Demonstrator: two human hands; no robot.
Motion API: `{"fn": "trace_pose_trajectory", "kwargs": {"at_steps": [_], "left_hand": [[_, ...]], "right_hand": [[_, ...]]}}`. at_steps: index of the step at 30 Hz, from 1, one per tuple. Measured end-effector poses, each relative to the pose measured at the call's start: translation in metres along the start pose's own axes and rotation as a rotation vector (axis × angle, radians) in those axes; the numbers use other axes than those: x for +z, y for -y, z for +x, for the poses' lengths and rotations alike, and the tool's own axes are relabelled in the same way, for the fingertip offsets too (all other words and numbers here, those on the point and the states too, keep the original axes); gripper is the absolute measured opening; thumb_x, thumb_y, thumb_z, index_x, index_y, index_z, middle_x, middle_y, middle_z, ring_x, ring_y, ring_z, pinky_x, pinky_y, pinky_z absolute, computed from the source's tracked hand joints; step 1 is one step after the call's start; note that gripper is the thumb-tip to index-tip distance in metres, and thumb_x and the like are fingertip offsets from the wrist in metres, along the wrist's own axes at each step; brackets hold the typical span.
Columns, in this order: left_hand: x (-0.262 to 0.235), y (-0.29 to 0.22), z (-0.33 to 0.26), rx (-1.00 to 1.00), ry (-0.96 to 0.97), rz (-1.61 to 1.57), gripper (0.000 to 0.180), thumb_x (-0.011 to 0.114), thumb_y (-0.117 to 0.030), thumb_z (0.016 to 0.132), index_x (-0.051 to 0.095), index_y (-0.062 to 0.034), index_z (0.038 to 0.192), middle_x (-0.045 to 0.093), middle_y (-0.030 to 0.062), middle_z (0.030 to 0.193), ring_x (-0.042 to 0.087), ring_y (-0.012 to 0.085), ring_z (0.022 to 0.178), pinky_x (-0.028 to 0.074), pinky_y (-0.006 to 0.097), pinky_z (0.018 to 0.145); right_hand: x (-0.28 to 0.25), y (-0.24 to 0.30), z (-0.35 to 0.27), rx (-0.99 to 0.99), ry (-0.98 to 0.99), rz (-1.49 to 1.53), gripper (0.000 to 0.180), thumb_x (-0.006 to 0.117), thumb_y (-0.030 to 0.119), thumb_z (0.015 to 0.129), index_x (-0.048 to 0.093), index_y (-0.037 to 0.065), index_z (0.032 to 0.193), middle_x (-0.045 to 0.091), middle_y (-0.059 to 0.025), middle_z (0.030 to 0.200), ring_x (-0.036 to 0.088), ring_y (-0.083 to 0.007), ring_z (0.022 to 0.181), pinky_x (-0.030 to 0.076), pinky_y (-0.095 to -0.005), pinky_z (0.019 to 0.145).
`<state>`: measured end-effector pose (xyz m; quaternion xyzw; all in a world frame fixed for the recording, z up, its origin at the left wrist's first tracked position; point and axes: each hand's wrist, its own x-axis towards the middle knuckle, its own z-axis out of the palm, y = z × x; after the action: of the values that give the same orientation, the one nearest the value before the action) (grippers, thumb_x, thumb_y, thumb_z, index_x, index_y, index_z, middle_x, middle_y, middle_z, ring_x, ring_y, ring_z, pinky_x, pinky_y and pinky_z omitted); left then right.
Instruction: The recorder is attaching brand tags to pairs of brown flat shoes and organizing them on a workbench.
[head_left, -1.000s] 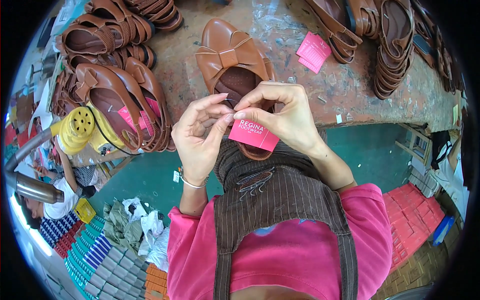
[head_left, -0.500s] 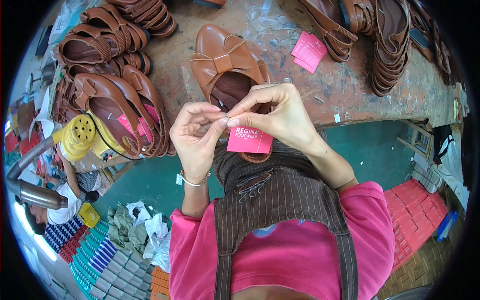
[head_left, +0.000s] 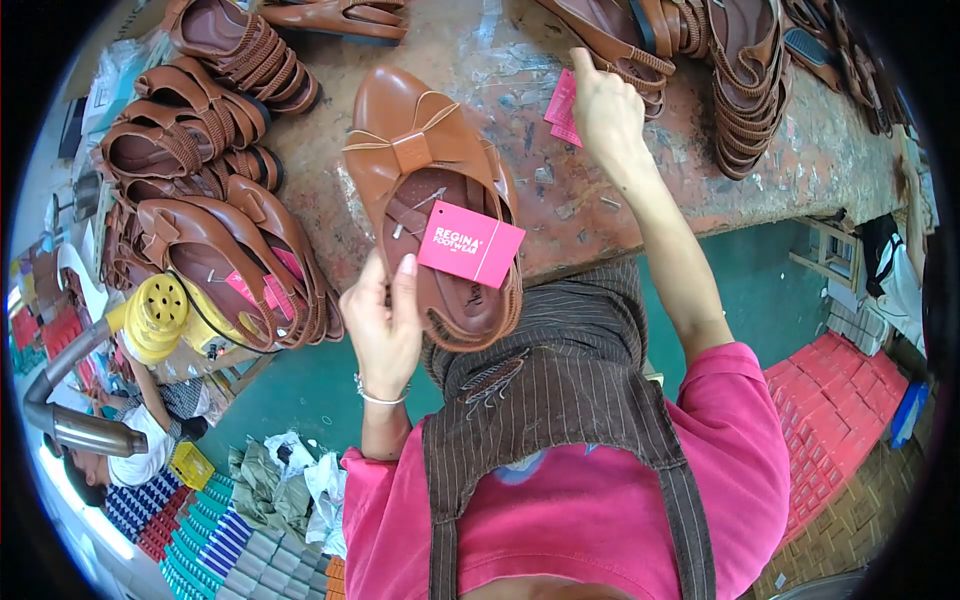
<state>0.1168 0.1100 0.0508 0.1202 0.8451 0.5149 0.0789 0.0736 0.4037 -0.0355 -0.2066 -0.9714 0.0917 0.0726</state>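
My left hand (head_left: 384, 325) is closed on the heel end of a brown slingback shoe (head_left: 388, 108), its thumb over the inside edge. The shoe has a bow on its toe and points away from me at the table's front edge. A pink hang tag (head_left: 470, 245) lies across its opening, attached to a thin fastener. Part of another brown shoe shows behind its right side. My right hand (head_left: 608, 112) is at the small pile of pink tags (head_left: 564, 108) farther back, its index finger stretched forward; the thumb is hidden.
Brown shoes (head_left: 215, 115) crowd the table's left side, two with tags inside. More shoes (head_left: 745, 100) stand at the back right. A yellow hose nozzle (head_left: 158, 305) juts in at the left edge. Red boxes (head_left: 835, 420) are stacked on the floor at right.
My hands have parted from the tag's fastener. The left has dropped to the shoe's heel side; the right has reached forward to the tag pile. The shoe has shifted slightly left.
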Motion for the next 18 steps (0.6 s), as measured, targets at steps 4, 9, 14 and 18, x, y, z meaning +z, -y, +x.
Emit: {"fn": "trace_pose_trajectory", "kwargs": {"at_steps": [4, 9, 14, 18], "left_hand": [[-0.057, -0.003, 0.000, 0.008, -0.426, 0.187, 0.013, 0.064, -0.016, 0.095, 0.068, -0.0033, 0.096, 0.065, 0.0043, 0.082, 0.052, 0.0084, 0.067, 0.043, 0.024, 0.062], [-0.172, -0.031, 0.050, 0.259, -0.820, -0.089, 0.020, 0.057, -0.014, 0.100, 0.061, -0.0012, 0.115, 0.061, 0.0006, 0.090, 0.051, 0.0056, 0.071, 0.040, 0.021, 0.059], [-0.260, 0.069, 0.057, -0.207, -0.422, 0.441, 0.021, 0.059, -0.019, 0.099, 0.064, -0.0023, 0.111, 0.064, -0.0003, 0.099, 0.054, 0.0058, 0.079, 0.046, 0.024, 0.070], [-0.208, 0.095, 0.052, -0.106, -0.193, 0.308, 0.024, 0.059, -0.020, 0.100, 0.066, -0.0005, 0.112, 0.061, -0.0049, 0.090, 0.045, 0.0035, 0.071, 0.040, 0.023, 0.061]], "right_hand": [[0.017, -0.002, 0.012, 0.005, 0.096, -0.020, 0.025, 0.047, 0.008, 0.091, 0.054, 0.008, 0.115, 0.068, -0.0269, 0.079, 0.069, -0.0445, 0.079, 0.056, -0.0523, 0.067], [0.017, -0.008, 0.015, -0.056, 0.070, -0.128, 0.018, 0.047, 0.010, 0.093, 0.056, 0.004, 0.108, 0.070, -0.0223, 0.082, 0.071, -0.0392, 0.079, 0.057, -0.0488, 0.066], [0.008, -0.008, 0.009, -0.181, -0.053, 0.111, 0.018, 0.051, 0.002, 0.088, 0.053, 0.000, 0.106, 0.068, -0.0252, 0.083, 0.069, -0.0429, 0.081, 0.056, -0.0484, 0.070], [-0.041, 0.010, -0.002, -0.192, -0.032, 0.560, 0.014, 0.061, 0.008, 0.089, 0.057, -0.002, 0.097, 0.068, -0.0218, 0.081, 0.069, -0.0370, 0.077, 0.055, -0.0433, 0.069]]}}
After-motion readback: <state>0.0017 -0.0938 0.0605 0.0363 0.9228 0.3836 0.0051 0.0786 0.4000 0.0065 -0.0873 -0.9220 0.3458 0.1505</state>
